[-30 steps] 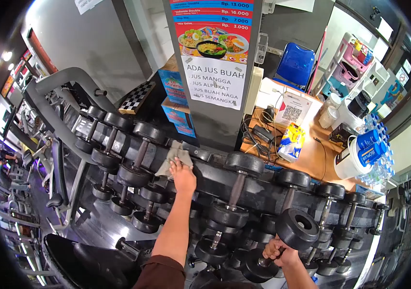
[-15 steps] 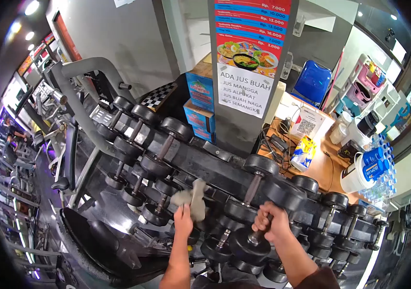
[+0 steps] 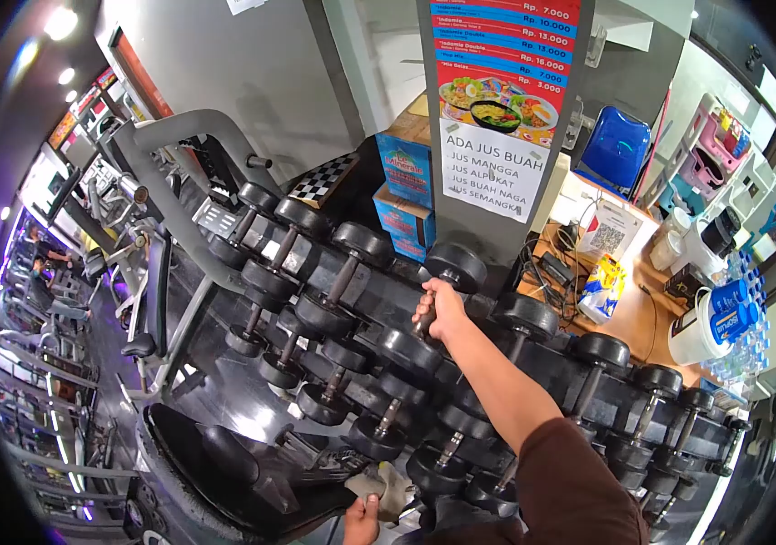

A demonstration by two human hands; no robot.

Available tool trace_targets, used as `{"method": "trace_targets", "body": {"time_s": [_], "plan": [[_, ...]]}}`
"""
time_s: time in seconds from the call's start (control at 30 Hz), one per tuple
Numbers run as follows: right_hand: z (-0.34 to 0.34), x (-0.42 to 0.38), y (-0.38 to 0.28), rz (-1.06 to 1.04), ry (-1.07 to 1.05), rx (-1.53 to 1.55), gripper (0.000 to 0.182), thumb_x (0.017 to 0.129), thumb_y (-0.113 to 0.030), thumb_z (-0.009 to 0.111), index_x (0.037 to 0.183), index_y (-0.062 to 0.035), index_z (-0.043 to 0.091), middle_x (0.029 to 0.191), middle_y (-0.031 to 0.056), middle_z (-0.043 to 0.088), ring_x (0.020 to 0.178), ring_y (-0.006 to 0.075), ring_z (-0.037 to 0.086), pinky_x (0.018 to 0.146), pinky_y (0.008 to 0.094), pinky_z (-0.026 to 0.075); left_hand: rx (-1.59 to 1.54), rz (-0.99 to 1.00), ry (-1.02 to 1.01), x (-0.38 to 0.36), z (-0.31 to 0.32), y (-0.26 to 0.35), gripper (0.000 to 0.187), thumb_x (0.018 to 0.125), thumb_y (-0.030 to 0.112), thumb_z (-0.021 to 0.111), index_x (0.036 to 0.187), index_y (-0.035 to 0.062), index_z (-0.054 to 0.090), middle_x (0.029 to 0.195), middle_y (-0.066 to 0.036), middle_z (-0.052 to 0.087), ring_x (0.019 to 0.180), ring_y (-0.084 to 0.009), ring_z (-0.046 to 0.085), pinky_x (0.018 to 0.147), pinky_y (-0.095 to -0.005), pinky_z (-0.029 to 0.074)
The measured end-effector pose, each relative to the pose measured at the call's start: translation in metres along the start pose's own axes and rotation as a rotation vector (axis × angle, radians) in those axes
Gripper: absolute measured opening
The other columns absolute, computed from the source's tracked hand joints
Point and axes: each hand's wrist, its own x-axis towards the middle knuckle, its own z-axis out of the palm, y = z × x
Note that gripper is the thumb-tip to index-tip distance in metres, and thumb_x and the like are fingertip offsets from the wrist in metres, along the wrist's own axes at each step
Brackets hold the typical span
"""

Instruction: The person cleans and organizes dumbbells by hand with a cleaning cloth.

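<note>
My right hand [image 3: 440,311] is wrapped around the handle of a black dumbbell [image 3: 457,265], with one round head showing above the fist and the other below it. That dumbbell is at the upper tier of the rack [image 3: 374,309], between a neighbouring dumbbell [image 3: 349,266] on the left and another dumbbell [image 3: 522,318] on the right. Low in the view, my left hand [image 3: 363,520] grips a crumpled beige cloth [image 3: 386,490] close to the padded black bench. Only the fingers and part of this hand show at the bottom edge.
More dumbbells [image 3: 447,459] fill the lower tier. A black bench [image 3: 224,468] stands at lower left, below a grey machine frame [image 3: 193,245]. Behind the rack are a menu-covered pillar [image 3: 488,173], blue boxes [image 3: 404,173] and a wooden desk [image 3: 629,336] with cables.
My right hand has carried the dumbbell up and left to the rack's upper tier. My left hand has dropped toward the bottom edge with the cloth. The view has shifted slightly.
</note>
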Motion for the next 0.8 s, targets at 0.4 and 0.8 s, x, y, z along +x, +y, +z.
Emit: {"method": "trace_targets", "body": {"time_s": [0.4,0.8], "plan": [[-0.016,0.105,0.019,-0.041,0.166,-0.023,0.024,0.080,-0.016,0.058,0.062,-0.0129,0.043,0.052,0.0037,0.043,0.042,0.0191,0.044,0.045,0.0419,0.041,0.019,0.110,-0.005,0.013,-0.006,-0.106,0.043,0.101,0.040,0.053,0.083,0.0020,0.061,0.069,-0.003,0.060,0.068,-0.0106,0.054,0.063,-0.0299,0.046],[-0.022,0.083,0.037,-0.033,0.182,-0.200,0.024,0.082,-0.018,0.061,0.064,-0.0125,0.045,0.053,0.0032,0.046,0.044,0.0192,0.047,0.047,0.0398,0.042,0.102,0.160,-0.078,0.026,-0.017,-0.091,0.045,0.100,0.044,0.051,0.094,0.0021,0.065,0.075,-0.006,0.062,0.075,-0.0133,0.055,0.070,-0.0321,0.047]]}}
